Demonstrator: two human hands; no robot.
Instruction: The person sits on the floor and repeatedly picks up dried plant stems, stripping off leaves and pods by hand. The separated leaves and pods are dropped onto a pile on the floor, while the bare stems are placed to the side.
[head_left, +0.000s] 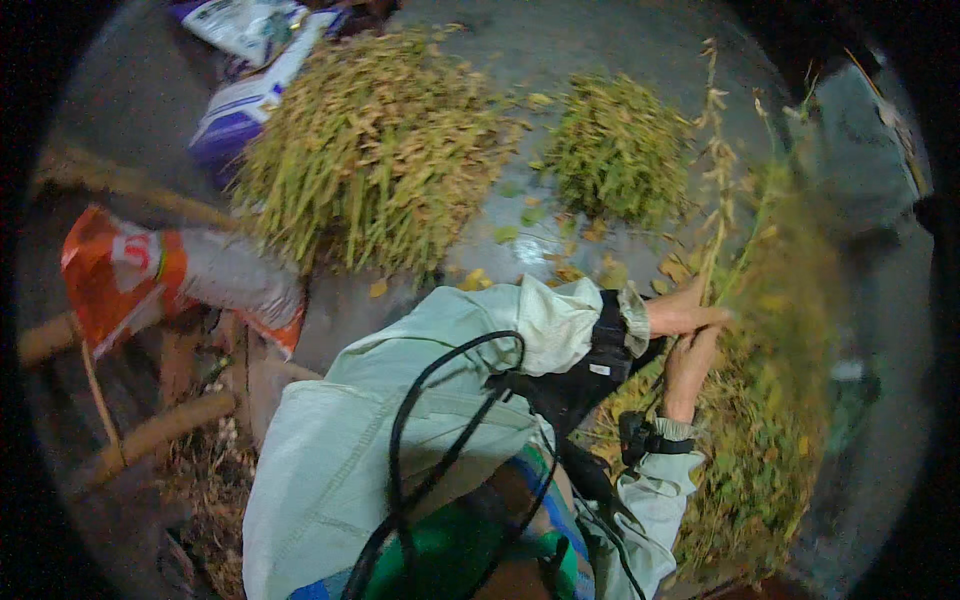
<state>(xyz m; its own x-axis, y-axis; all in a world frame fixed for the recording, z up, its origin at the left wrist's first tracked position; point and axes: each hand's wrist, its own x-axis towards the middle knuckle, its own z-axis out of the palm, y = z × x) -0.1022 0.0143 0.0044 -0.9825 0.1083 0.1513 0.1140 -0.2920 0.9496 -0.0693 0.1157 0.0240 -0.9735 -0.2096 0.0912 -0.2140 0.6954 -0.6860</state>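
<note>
My left hand (679, 309) is closed around the lower ends of a few upright, podded plant stalks (720, 187). One stalk is dry and yellowish, while another is greener. Just below, my right hand (690, 367) meets the left at the stalks' base. Its fingers are largely hidden, so its hold on the stalks is unclear. Beside both hands lies a long heap of leafy plants (750, 450), green and yellow, its upper part blurred. Black straps circle both wrists over pale green sleeves.
A large pile of cut plants (382, 150) lies at upper left, with a smaller pile (619, 150) nearby. Loose leaves (480, 279) litter the grey floor. An orange and white sack (172, 262) rests by wooden poles (172, 435). Purple and white bags (240, 112) stand behind. Black cables (442, 450) cross my front.
</note>
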